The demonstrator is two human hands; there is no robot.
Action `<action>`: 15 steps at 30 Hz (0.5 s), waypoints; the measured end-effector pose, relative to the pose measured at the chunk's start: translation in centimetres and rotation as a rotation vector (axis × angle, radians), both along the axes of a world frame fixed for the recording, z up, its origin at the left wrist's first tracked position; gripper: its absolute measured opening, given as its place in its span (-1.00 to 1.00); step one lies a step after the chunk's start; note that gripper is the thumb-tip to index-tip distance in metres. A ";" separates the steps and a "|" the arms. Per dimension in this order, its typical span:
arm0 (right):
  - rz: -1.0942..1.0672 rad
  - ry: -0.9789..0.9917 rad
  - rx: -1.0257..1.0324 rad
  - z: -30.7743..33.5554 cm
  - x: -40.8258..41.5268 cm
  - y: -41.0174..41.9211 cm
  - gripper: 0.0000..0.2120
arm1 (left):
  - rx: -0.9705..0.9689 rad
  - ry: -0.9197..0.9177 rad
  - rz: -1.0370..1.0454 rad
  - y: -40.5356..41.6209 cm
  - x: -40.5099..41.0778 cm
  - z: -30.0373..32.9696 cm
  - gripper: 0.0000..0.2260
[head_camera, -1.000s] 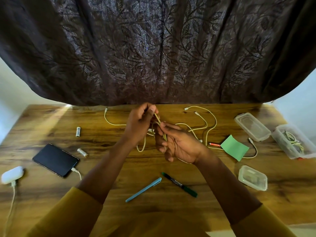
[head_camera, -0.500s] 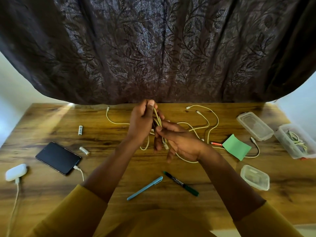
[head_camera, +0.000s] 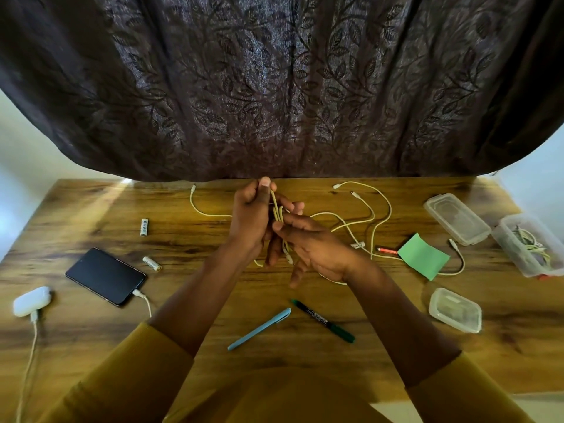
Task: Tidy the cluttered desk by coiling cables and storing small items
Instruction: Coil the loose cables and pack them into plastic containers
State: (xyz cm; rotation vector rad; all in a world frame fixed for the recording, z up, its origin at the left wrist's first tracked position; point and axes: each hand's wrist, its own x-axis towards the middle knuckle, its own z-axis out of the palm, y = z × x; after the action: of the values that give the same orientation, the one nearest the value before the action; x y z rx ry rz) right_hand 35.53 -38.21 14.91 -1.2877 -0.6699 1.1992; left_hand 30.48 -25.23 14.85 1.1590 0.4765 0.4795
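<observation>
Above the middle of the wooden desk (head_camera: 91, 209), my left hand (head_camera: 250, 218) grips a bundle of cream cable loops (head_camera: 277, 209) upright between thumb and fingers. My right hand (head_camera: 311, 245) is beside it, thumb and fingers pinching the same cable lower down. The cable's loose length (head_camera: 375, 215) trails to the right over the desk, and one end (head_camera: 193, 190) lies to the left. Two white batteries (head_camera: 144, 226) (head_camera: 151, 263) lie on the left. A blue pen (head_camera: 259, 328) and a green marker (head_camera: 323, 320) lie in front of me.
A black phone (head_camera: 105, 276) is plugged in at the left, near a white charger (head_camera: 30, 300). On the right are a green sticky note (head_camera: 422, 256), a small red item (head_camera: 386, 250), two clear lids (head_camera: 456, 218) (head_camera: 454, 309), and a clear box (head_camera: 531, 248) holding cables. A dark curtain (head_camera: 274, 87) hangs behind.
Both hands have risen slightly and moved toward the curtain with the cable bundle. More of the loose cable is drawn up off the desk into the loops.
</observation>
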 end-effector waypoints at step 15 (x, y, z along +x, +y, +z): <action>0.006 0.088 0.074 0.2 1.3 0.2 -0.73 | 0.175 -0.006 -0.020 0.3 -0.6 0.7 -0.75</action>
State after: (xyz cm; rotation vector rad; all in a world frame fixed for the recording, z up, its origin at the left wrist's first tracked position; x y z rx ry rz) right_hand 36.88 -38.00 15.16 -1.1660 -0.6487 1.2178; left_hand 29.87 -24.91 15.54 1.3289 0.4228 0.5148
